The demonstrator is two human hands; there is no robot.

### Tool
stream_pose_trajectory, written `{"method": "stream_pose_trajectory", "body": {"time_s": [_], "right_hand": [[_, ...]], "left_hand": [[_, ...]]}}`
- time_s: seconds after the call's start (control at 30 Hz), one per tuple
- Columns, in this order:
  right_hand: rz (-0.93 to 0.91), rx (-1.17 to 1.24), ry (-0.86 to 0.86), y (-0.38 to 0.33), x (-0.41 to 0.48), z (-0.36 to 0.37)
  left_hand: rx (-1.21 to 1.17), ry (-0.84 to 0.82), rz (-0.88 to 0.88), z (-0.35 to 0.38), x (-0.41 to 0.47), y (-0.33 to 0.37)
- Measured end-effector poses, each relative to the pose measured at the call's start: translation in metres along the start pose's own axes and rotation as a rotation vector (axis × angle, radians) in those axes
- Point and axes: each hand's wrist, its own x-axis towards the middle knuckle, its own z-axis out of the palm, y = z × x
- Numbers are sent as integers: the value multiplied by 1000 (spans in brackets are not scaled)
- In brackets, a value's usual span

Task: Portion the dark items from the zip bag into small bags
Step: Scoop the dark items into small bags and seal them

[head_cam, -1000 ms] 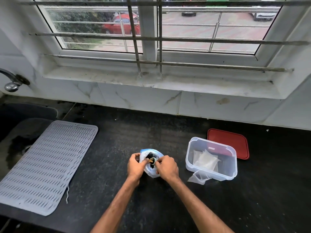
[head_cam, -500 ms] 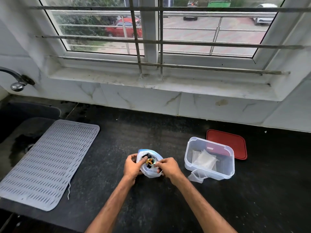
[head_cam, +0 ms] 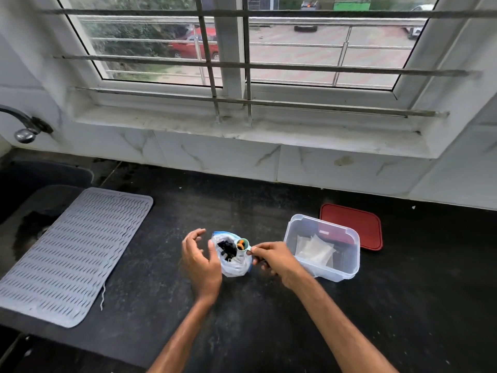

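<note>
An open zip bag (head_cam: 234, 266) with a blue rim stands on the black counter, and dark items (head_cam: 226, 249) show inside it. My right hand (head_cam: 274, 258) pinches the handle of a small green scoop (head_cam: 242, 244) holding something orange, right at the bag's mouth. My left hand (head_cam: 199, 258) hovers just left of the bag with fingers spread, its thumb near the bag's side. A clear plastic box (head_cam: 347, 267) to the right holds small clear bags (head_cam: 314, 250).
A red lid (head_cam: 357, 224) lies behind the clear box. A grey ribbed drying mat (head_cam: 72, 254) covers the counter's left part, beside a dark sink (head_cam: 32, 184) and tap (head_cam: 24, 129). A barred window and sill run along the back wall.
My left hand has let go of the bag's rim and opened beside it. My right hand has drawn the green scoop up and to the right, out of the bag's mouth.
</note>
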Motion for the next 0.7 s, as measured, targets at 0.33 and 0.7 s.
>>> {"method": "stream_pose_trajectory", "body": {"time_s": [0.33, 0.7], "right_hand": [[-106, -75, 137, 15, -60, -99], [-113, -391, 274, 61, -67, -131]], "left_hand": [[80, -609, -85, 55, -151, 35], [37, -489, -135, 97, -169, 56]]}}
